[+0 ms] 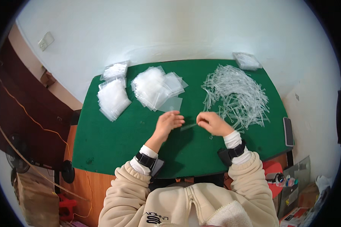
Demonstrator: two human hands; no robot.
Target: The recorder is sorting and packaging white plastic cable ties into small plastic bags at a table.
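Note:
My right hand (213, 123) is closed in a pinch on a few thin clear plastic sticks (188, 127), whose ends point left toward my other hand. Fingers stretched out, my left hand (169, 123) hovers beside those ends without gripping them. Just beyond its fingertips lies a single clear plastic bag (173, 103), at the near edge of a loose stack of clear bags (149, 86). To the right spreads a big heap of clear plastic sticks (238, 94), some with small loops at the end. A few loose sticks lie close to my right hand.
Another stack of clear bags (113, 97) lies at the left, with a filled bag (115, 70) behind it. One more filled packet (247, 61) sits at the far right corner. A phone (288, 131) rests along the right edge of the green table (113, 151). A white wall stands behind.

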